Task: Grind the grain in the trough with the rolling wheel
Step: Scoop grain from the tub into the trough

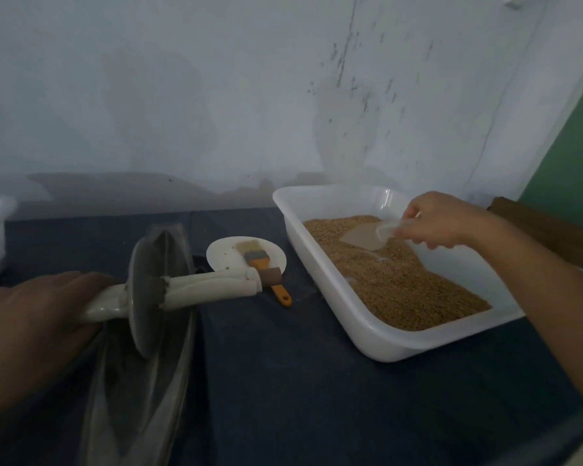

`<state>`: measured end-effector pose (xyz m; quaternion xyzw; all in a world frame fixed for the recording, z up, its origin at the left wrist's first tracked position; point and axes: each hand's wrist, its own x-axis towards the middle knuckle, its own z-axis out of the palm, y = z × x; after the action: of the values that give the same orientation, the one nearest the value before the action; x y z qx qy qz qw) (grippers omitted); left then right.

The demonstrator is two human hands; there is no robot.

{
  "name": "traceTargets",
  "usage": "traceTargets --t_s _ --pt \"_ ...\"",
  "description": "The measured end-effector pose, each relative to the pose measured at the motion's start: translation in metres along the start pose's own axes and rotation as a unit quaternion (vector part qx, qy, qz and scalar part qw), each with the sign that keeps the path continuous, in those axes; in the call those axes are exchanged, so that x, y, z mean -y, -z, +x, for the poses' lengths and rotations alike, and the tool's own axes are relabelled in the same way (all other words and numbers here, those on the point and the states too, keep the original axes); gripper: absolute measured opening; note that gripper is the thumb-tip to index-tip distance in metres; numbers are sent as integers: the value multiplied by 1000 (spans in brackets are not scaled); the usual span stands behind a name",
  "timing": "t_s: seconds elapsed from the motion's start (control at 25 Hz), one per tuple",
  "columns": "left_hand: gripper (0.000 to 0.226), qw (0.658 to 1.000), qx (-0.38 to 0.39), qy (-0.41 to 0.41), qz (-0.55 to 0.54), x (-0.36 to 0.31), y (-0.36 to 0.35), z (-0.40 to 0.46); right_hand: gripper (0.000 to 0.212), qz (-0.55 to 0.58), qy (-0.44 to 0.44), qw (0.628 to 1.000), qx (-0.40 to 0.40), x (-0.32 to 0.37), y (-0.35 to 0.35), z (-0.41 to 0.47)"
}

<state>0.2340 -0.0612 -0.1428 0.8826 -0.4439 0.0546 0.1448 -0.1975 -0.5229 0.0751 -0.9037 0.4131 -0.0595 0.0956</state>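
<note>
Left hand grips wheel, no writing legible

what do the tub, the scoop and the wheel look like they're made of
Tub: white plastic, glossy, slightly translucent walls. Scoop: clear plastic, grain showing through it. Wheel: dull grey disc, probably cast metal or stone; too blurred to settle.

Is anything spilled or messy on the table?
Only a little. A few crumbs dot the white plate under the brush. The grain stays inside the white tray; none shows on the dark cloth.
</note>
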Motion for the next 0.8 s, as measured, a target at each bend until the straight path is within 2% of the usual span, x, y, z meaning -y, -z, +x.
traceTargets --t_s 0.12,0.24,0.4,0.56,0.64,0.72,0.8 --pt "52 999 -20 -41 -19 -22 18 -3 38 -51 -29 997 -42 -19 0 15" --pt "53 999 -18 -30 -17 -45 29 -15 40 -53 -41 997 -24 -29 -14 28" --pt "46 999 -28 -27 -13 -66 47 -33 49 -13 14 1000 -15 -21 -33 41" --pt "42 999 -34 -39 -15 -83 59 -41 38 31 48 998 18 -5 -54 49" --pt "41 999 -41 -35 -5 -85 60 -40 52 41 54 996 64 -1 -55 46" --pt "41 999 -40 -32 -14 -88 60 -43 86 46 58 993 90 4 -49 35" --pt "40 999 -37 -29 -13 -86 59 -42 102 68 54 992 96 3 -46 29"
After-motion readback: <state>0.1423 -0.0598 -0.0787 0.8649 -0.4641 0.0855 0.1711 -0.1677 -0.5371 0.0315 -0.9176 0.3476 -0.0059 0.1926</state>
